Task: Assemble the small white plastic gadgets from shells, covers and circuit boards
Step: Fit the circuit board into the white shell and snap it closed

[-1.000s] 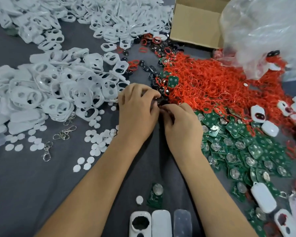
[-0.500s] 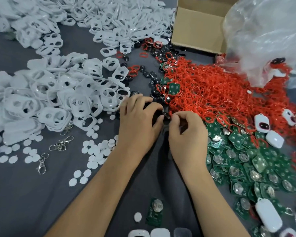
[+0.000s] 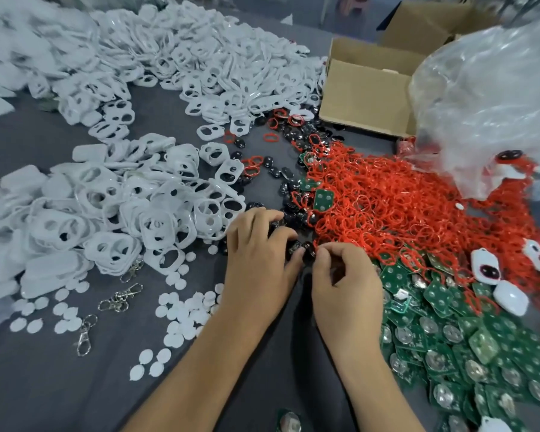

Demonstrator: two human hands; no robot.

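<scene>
Two hands (image 3: pixel 303 269) on black piece (image 3: pixel 307 251)

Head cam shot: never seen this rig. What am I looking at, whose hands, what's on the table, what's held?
There is no robot here: a person wears one wide-angle camera on the head, looking forward and down at their own two bare hands. The left hand and right hand meet over a grey cloth-covered table, and each seems to have a grip on a small black part with its fingertips; exactly what it is stays too small to tell. Around them lie heaps of white plastic shells, white discs, metal clasps, red rings and green circuit boards. A cardboard box and a clear plastic bag sit at the back right.
</scene>
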